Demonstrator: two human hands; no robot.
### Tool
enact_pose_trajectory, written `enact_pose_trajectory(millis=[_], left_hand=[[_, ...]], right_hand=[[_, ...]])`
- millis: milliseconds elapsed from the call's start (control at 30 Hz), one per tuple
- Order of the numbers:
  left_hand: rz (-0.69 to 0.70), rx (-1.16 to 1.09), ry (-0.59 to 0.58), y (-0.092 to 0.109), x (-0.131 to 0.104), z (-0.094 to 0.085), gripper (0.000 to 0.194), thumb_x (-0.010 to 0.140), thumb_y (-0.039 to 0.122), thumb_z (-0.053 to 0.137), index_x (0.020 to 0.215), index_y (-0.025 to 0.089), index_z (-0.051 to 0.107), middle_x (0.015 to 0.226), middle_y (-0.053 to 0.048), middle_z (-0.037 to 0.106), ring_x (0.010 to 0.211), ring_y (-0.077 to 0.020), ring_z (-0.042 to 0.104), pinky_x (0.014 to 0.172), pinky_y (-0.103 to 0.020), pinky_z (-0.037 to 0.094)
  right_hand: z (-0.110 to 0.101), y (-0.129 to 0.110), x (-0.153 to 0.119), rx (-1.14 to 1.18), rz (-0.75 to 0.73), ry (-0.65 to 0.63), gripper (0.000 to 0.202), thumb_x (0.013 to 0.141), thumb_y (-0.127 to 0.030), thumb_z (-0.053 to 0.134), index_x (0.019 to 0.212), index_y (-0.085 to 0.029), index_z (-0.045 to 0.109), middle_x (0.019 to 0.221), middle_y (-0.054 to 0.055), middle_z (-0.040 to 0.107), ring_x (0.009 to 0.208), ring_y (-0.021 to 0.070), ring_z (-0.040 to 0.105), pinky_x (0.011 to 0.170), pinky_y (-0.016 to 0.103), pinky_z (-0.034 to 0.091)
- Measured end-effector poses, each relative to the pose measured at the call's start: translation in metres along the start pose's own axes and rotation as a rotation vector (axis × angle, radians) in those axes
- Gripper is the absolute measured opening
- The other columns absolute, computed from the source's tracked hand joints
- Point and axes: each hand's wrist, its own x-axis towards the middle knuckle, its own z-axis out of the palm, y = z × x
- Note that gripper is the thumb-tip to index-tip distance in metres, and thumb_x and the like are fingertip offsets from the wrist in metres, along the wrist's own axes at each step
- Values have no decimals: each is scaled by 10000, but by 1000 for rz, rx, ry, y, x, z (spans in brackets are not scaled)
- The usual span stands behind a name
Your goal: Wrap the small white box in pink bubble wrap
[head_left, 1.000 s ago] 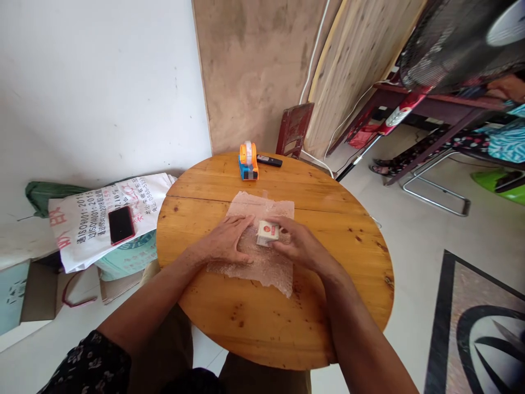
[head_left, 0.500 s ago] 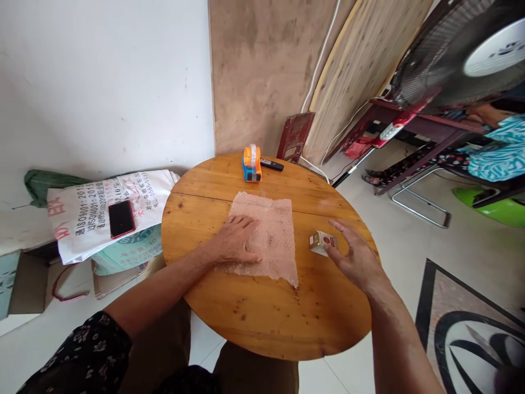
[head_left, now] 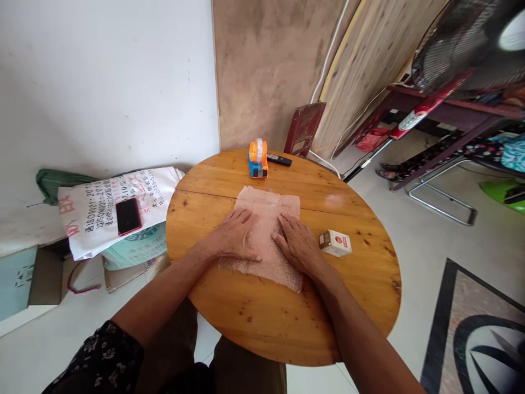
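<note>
Where white wall (head_left: 123, 82) meets brown board (head_left: 279, 71), rm corner sits beyond tbl; pale tiled flr (head_left: 410, 235) w/ dk-bordered inlay at R. Rnd wooden tbl (head_left: 266, 323): honey-brn, knotty, dk seam across far part, glare spot far R. Standing fan (head_left: 455, 54), red pole, upper R, before dk-red desk (head_left: 459, 117). Printed white sack (head_left: 162, 191) L of tbl, atop greenish bag (head_left: 139, 249). Dk-red chair back (head_left: 305, 128) just past far edge.

Bubble-wrap sheet (head_left: 267, 219) flat mid-tbl, ragged edges. L hand (head_left: 233, 235) spread wide, palm down on its L part, thumb well out. R hand (head_left: 301, 243) flat on its R part, fingers nearly tog., thumb apart; nothing gripped by either. Orange/blue tape dispenser (head_left: 258, 161) nr far edge; phone (head_left: 128, 216) on sack; slim blk item (head_left: 279, 160) beside dispenser. Small box (head_left: 336, 243), white w/ red mark, on bare wood R of sheet, just beside R hand; can't tell if touching.
</note>
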Motion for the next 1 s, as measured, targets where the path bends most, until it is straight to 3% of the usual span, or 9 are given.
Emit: enact_pose_trajectory(millis=[367,533,700,900,1000], left_hand=[[-81,6,-124,-12,-4,-10,1184,600,781,693,1531,170,291,1631,-215,202,1522,-394,133,1219,-530,107],[-108,-10,-93,-14,-3,-13,1063,681,688,699,1526,165,324,1627,-204,226,1528,-373,128,1229,-531,87],[-127,16,-107,-16,-2,-11,1045,663,723,691,1499,175,382,1635,-183,218,1525,-397,116,1223,-569,68],[-145,14,-110,-19,-4,-13,1058,649,722,701,1500,183,375,1634,-184,222,1521,-410,120,1216,-590,86],[-121,-1,-26,-19,-3,-11,978,668,669,721,1462,176,433,1603,-193,298,1507,-420,168,1202,-622,106]], right_hand=[[-2,-7,-1,-81,75,23,567,989,-393,381,1412,-28,476,1493,219,476,1361,344,456,1111,477,373],[-3,-1,0,-25,66,35,527,998,-376,335,1368,-50,522,1473,211,503,1345,337,481,1105,477,388],[-1,5,-1,-28,8,50,570,952,-399,431,1382,-30,496,1469,231,498,1353,351,469,1113,482,385],[2,9,-1,-75,-23,65,484,956,-215,324,1361,-36,518,1448,213,527,1320,311,507,1104,447,400],[4,10,1,-101,-12,57,480,939,-158,326,1360,-47,527,1448,196,535,1312,301,518,1090,432,416]])
